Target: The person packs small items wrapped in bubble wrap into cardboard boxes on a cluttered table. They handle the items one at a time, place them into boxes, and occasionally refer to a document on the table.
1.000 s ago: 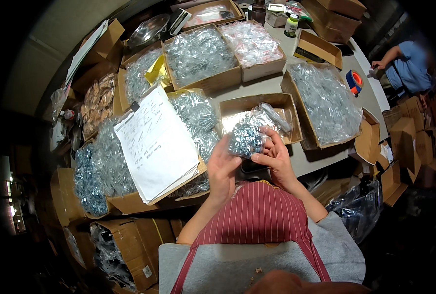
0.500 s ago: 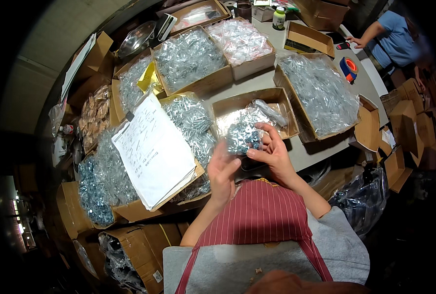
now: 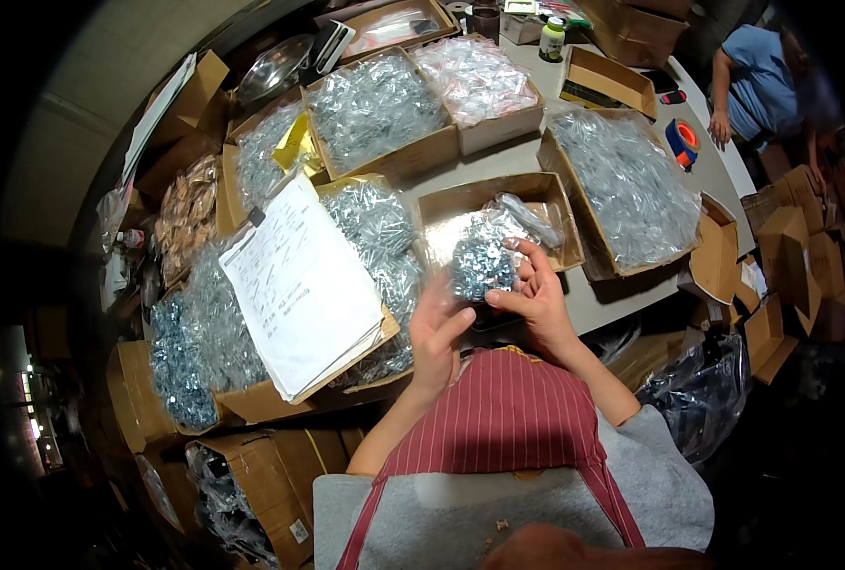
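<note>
Bag upright between hands.

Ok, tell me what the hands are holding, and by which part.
Both hands hold one small clear plastic bag of silvery metal parts. The right hand pinches its right side with the fingers; the left hand supports its lower left edge.

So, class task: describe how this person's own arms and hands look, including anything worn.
Both hands, left hand and right hand, are bare: no gloves, no visible rings or watch. The forearms are uncovered; grey short sleeves end above the elbows. A red, white-pinstriped apron covers the chest.
</note>
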Motion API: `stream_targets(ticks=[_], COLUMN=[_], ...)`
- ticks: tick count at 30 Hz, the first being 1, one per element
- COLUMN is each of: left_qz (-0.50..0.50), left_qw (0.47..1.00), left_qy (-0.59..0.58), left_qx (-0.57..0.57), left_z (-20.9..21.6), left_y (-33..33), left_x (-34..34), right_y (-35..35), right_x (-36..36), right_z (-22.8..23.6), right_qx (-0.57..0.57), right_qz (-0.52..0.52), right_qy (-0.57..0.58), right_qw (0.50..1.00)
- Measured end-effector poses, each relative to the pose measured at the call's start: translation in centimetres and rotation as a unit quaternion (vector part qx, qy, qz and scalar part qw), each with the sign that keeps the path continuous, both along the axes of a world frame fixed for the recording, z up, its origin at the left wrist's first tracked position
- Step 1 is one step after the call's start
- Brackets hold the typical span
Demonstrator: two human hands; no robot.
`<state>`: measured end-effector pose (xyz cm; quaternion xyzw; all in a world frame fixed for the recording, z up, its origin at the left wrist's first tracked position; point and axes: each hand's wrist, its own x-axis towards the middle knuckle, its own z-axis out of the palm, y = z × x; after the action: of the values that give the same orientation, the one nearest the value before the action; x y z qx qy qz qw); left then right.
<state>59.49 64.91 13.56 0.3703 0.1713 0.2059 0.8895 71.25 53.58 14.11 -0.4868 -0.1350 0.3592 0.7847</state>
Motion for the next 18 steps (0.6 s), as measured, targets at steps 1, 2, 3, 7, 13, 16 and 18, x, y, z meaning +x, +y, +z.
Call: stream_targets(ticks=[1,2,3,7,13,16,18], left_qz=[0.006,0.005,0.005,0.018,0.016,0.028,0.028], left_qw=[1.000,1.000,1.000,1.000,1.000,1.000,1.000], left_qy=[0.002,-0.001,-0.004,-0.013,-0.016,-0.010,-0.005], left_qx=[-0.007,-0.006,-0.005,-0.004,0.010,0.007,0.008], left_z=[0.1,0.2,0.3,0.4,0.4,-0.3,-0.4], left_y=[-0.1,-0.1,-0.1,-0.2,-0.1,0.0,0.0], left_x=[0.0,0.0,0.1,0.4,0.8,0.7,0.7], right_y=[0.0,0.0,0.0,0.1,0.2,0.2,0.3], right_x=[0.0,-0.1,-0.1,-0.3,-0.7,-0.8,-0.9], right_z=[0.0,0.1,0.1,-0.1,0.0,-0.2,-0.2], right_qx=[0.001,0.002,0.004,0.007,0.018,0.020,0.025], right_qz=[-0.002,-0.003,-0.004,-0.003,0.005,0.010,0.005], right_qy=[0.002,0.005,0.008,-0.003,-0.014,-0.017,-0.012], right_qw=[1.000,1.000,1.000,1.000,1.000,1.000,1.000])
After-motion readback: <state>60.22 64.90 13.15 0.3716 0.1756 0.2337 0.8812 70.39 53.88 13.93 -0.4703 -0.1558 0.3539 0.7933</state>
